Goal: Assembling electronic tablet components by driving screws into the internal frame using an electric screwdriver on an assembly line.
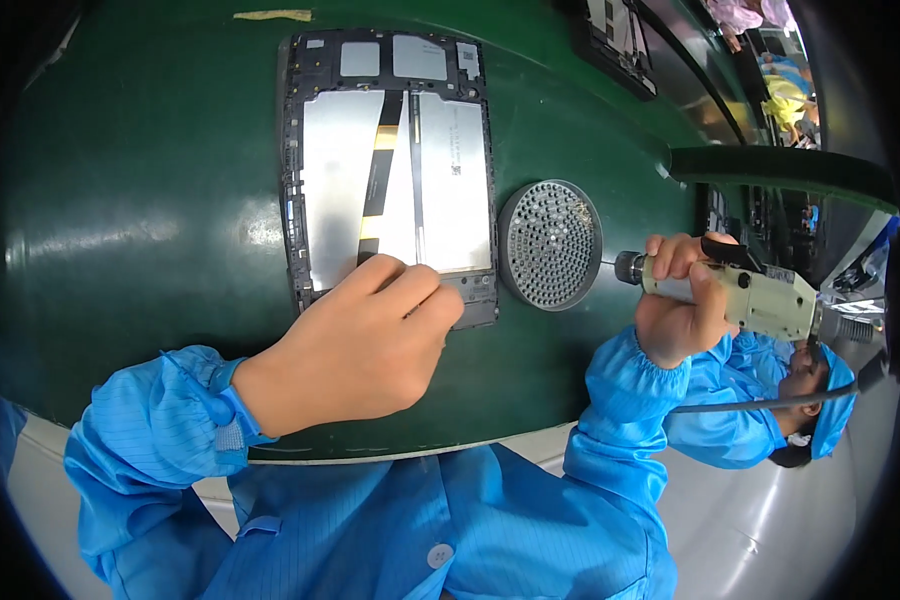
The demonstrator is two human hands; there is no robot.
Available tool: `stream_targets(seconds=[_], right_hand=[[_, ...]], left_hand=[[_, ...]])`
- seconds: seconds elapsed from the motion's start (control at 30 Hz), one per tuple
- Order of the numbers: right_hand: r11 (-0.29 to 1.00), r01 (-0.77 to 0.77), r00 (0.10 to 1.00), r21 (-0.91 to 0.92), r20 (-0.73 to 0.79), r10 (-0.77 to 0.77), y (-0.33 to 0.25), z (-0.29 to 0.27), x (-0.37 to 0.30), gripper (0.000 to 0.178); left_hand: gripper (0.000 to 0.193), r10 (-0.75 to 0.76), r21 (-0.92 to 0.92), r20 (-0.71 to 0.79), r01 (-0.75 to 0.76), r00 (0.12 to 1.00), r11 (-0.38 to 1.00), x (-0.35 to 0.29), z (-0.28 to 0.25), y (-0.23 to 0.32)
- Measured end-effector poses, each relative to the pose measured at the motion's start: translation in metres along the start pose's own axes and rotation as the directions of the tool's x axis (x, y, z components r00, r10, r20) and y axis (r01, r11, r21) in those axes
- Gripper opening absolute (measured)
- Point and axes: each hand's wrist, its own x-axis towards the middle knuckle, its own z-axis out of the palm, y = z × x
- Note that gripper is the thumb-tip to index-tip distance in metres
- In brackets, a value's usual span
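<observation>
An opened tablet (454,185) lies on the green mat, with silver battery panels, a dark frame and a black-and-gold ribbon cable (378,185) running down its middle. My left hand (355,335) rests over the tablet's near edge, its fingers curled down and pressed together. Whatever those fingertips hold, if anything, is hidden under the hand. To the right, my right hand (685,290) is wrapped round a pale electric screwdriver (770,300). The screwdriver is held roughly level, its thin bit pointing left at a round grey screw tray (552,245) full of small holes.
A green work surface (140,200) spreads around the tablet. Another dark device (615,40) sits at the far right, beside a rail. A green-covered bar (780,172) crosses the right side. A cable (770,403) runs below the screwdriver. A co-worker in blue (735,410) is at the right.
</observation>
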Motion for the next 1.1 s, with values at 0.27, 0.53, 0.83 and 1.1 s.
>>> stream_targets(seconds=[0.27,0.53,0.83,1.1], right_hand=[[0.999,0.036,0.994,-0.028,-0.105,-0.039,0.018,-0.017,-0.004,0.031],[0.998,0.058,0.990,-0.030,-0.123,-0.061,0.015,-0.024,-0.011,0.031],[1.000,0.027,0.992,0.012,-0.121,-0.025,0.014,-0.024,-0.015,0.033],[1.000,0.028,0.991,-0.005,-0.134,-0.029,0.015,-0.022,-0.014,0.034]], left_hand=[[0.023,-0.101,-0.066,-0.126,0.094,0.987,0.993,-0.003,0.012,0.013],[0.018,-0.237,0.005,-0.226,0.244,0.945,0.970,-0.004,0.019,0.028],[0.018,-0.250,0.082,-0.243,0.277,0.937,0.958,0.001,0.023,0.034],[0.024,-0.284,0.233,-0.164,0.317,0.945,0.920,0.011,0.025,0.046]])
